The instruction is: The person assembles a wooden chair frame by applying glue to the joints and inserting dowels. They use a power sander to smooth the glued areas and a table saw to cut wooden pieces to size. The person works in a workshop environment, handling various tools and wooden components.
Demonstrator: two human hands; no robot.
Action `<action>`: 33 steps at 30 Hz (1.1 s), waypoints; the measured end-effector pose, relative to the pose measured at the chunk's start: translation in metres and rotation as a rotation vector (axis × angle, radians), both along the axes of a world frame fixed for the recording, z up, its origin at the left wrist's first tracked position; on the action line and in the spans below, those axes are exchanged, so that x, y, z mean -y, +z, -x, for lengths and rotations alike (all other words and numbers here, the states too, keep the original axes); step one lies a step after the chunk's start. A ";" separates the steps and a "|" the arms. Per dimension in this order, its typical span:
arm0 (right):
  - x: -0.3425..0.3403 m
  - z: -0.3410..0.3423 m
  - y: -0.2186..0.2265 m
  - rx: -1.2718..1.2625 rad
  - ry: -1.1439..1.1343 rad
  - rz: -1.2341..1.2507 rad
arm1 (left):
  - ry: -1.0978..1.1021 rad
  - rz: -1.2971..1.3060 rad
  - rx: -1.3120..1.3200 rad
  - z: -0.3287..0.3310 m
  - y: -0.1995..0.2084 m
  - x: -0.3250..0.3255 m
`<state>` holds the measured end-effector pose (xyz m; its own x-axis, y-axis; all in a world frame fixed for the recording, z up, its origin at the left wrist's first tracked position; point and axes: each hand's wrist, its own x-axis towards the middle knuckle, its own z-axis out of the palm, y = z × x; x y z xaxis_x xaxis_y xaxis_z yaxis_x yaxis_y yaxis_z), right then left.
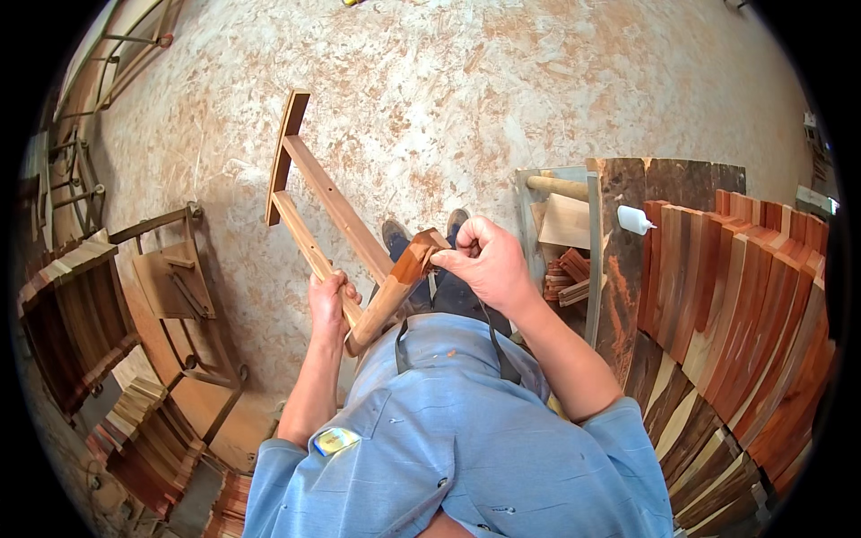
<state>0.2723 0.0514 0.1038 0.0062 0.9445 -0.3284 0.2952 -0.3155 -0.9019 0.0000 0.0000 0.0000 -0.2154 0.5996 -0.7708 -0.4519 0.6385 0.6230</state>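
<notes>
The light-brown wooden frame of two long rails and two crosspieces (pixel 338 215) is held at the person's lap, its rails running forward and to the left; its near crosspiece (pixel 395 291) slants from the lower left up to the right, darker reddish at the upper end; the right hand (pixel 491 266) is just right of that end and the nearer to it, fingers curled, thumb and forefinger drawn close at the wood; whether they pinch anything I cannot tell; the left hand (pixel 330 300) is wrapped round the left rail near its lower end; right of the right forearm, well apart, stands a dark, worn wooden surface (pixel 619 269) with a white plastic bottle (pixel 633 220) and upright reddish-brown boards (pixel 731 305); the person's legs are beneath the frame.
</notes>
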 end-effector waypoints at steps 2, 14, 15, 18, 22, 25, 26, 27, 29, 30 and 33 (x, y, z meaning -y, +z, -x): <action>0.000 0.003 -0.004 -0.037 -0.057 -0.045 | 0.009 0.000 -0.015 0.001 0.001 -0.001; -0.011 -0.008 0.002 -0.064 0.044 0.003 | 0.001 0.020 0.015 -0.004 0.007 -0.006; -0.011 -0.007 0.000 -0.053 0.036 -0.063 | -0.006 0.029 0.029 -0.006 0.008 -0.007; -0.012 -0.002 -0.004 -0.046 -0.002 -0.243 | -0.016 0.058 0.098 -0.011 0.009 -0.010; -0.020 0.005 -0.013 -0.332 -0.042 -0.277 | -0.007 0.089 0.212 -0.015 -0.009 -0.006; -0.022 0.002 -0.014 -0.503 0.003 -0.175 | -0.019 0.104 0.216 -0.024 -0.012 -0.006; -0.023 0.000 -0.014 -0.522 0.023 -0.140 | -0.018 0.104 0.219 -0.028 -0.013 -0.007; -0.022 -0.002 -0.013 -0.518 0.041 -0.092 | -0.015 0.105 0.219 -0.030 -0.014 -0.006; -0.021 -0.006 -0.010 -0.506 0.077 0.007 | -0.018 0.089 0.220 -0.033 -0.023 0.001; -0.021 -0.008 -0.006 -0.486 0.090 0.015 | -0.020 0.080 0.221 -0.037 -0.024 0.001; -0.020 -0.008 0.011 -0.428 0.150 0.058 | 0.006 0.107 0.232 -0.053 -0.025 0.006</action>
<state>0.2799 0.0714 0.1150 -0.2768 0.9046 -0.3242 -0.0538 -0.3514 -0.9347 0.0534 -0.0064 -0.0252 -0.0287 0.5109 -0.8592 -0.5785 0.6924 0.4311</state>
